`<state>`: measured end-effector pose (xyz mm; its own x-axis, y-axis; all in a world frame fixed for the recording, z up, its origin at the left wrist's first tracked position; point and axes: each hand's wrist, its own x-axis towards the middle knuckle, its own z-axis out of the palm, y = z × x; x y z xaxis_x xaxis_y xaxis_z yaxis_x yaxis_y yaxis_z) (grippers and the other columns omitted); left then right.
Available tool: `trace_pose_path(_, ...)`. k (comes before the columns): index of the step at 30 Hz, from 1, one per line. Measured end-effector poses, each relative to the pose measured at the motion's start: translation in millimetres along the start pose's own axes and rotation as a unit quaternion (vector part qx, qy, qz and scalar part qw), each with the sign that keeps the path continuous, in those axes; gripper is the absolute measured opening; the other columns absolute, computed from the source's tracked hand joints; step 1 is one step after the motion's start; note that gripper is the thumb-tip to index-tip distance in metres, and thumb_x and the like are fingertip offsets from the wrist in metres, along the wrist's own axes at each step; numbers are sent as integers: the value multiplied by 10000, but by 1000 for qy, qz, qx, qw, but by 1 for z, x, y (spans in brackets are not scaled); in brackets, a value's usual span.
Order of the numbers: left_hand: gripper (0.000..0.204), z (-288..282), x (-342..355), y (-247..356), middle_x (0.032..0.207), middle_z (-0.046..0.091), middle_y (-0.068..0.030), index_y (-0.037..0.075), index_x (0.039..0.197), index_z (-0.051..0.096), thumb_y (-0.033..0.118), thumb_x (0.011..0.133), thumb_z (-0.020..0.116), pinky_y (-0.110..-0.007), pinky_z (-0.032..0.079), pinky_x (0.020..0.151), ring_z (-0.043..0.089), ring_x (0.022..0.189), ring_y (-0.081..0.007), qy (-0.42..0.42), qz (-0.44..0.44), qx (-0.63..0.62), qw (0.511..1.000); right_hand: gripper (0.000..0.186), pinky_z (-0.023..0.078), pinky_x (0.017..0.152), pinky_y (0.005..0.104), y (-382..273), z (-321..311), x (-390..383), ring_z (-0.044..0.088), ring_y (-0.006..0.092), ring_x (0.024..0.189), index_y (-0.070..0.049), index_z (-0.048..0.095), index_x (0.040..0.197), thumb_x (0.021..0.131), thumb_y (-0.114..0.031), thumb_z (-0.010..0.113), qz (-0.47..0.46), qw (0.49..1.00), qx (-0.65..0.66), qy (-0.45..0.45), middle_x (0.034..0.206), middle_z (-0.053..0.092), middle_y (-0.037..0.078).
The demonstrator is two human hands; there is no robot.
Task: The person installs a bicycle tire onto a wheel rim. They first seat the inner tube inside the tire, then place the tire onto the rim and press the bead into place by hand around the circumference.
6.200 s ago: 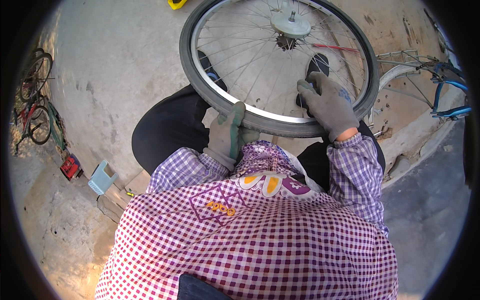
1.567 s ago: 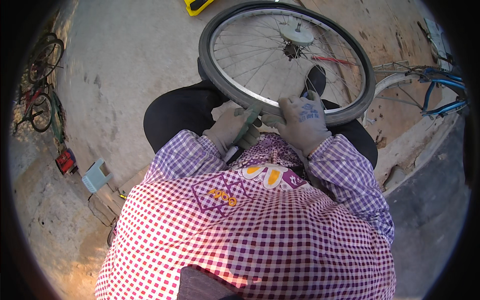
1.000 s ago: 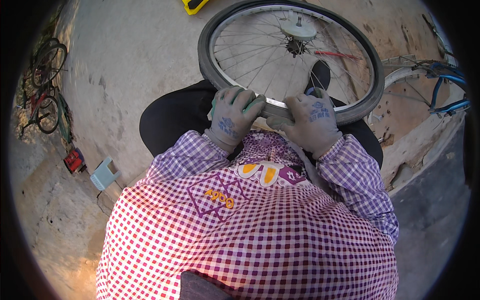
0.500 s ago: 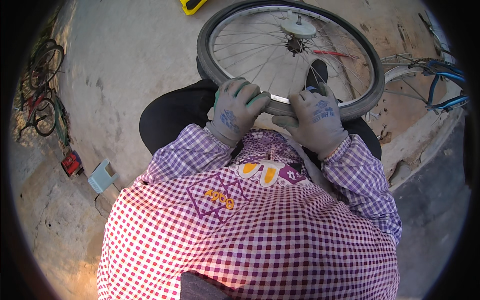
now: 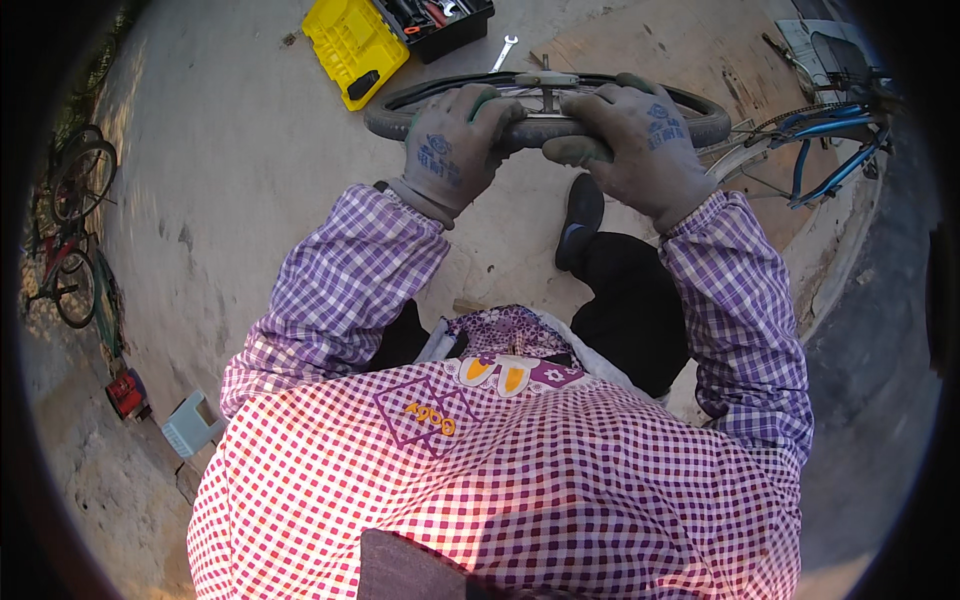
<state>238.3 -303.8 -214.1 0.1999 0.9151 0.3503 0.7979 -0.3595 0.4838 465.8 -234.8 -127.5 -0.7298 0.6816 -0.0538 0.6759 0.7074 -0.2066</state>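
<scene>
Left hand (image 5: 452,150) and right hand (image 5: 645,150), both gloved, clamp a bicycle wheel (image 5: 548,131) seen nearly edge-on.
Their fingers curl over the near run of the tyre (image 5: 390,123), one hand either side of the axle (image 5: 547,97) — a spread that probably keeps the wheel balanced. It is ahead of the person, beyond one shoe (image 5: 582,212); whether it touches the floor (image 5: 250,200), I cannot tell. Past it lie an open toolbox (image 5: 345,42) and a wrench (image 5: 504,54) — perhaps left there for easy reach — with a blue bicycle frame (image 5: 838,181) off to the right.
</scene>
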Motion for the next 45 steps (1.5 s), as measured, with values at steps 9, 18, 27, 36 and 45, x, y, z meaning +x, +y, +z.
trace_pose_path(9, 497, -22, 46, 1, 1136, 671, -100, 115, 1168, 667, 88, 724, 890, -416, 555, 884, 678, 1033, -316, 19, -12, 21, 1000, 434, 490, 926, 482, 12, -20, 21, 673, 293, 1047, -171, 670, 1146, 779, -279, 875, -85, 976, -14, 199, 1110, 687, 66)
trace_pose_path(18, 514, -43, 71, -12, 1134, 683, -97, 107, 1180, 677, 85, 721, 905, -403, 569, 889, 694, 1029, -309, 28, -13, 25, 999, 364, 562, 863, 444, 10, -32, 55, 680, 267, 1014, -192, 701, 1087, 771, -203, 879, -35, 984, -81, 158, 1054, 682, 43)
trace_pose_path(27, 559, -67, 73, -21, 1106, 716, -85, 120, 1212, 690, 100, 702, 918, -388, 571, 896, 698, 1051, -287, 157, 49, -89, 982, 329, 578, 845, 429, 8, -56, 65, 686, 277, 1001, -167, 704, 1054, 779, -202, 882, -18, 987, -61, 151, 996, 685, 63)
trace_pose_path(36, 551, -75, 68, 2, 1108, 685, -72, 152, 1163, 670, 98, 665, 899, -434, 533, 887, 668, 1041, -309, 132, 8, 13, 991, 374, 550, 788, 438, -14, -77, 43, 662, 291, 951, -162, 652, 1043, 746, -204, 875, -12, 982, -36, 183, 994, 660, 68)
trace_pose_path(45, 532, -75, 52, 35, 1152, 627, -92, 159, 1141, 648, 91, 667, 880, -481, 472, 950, 619, 1093, -339, 90, -27, 54, 994, 424, 527, 832, 463, -24, -83, 10, 649, 326, 997, -155, 659, 1064, 699, -196, 870, -14, 986, -7, 168, 1071, 650, 88)
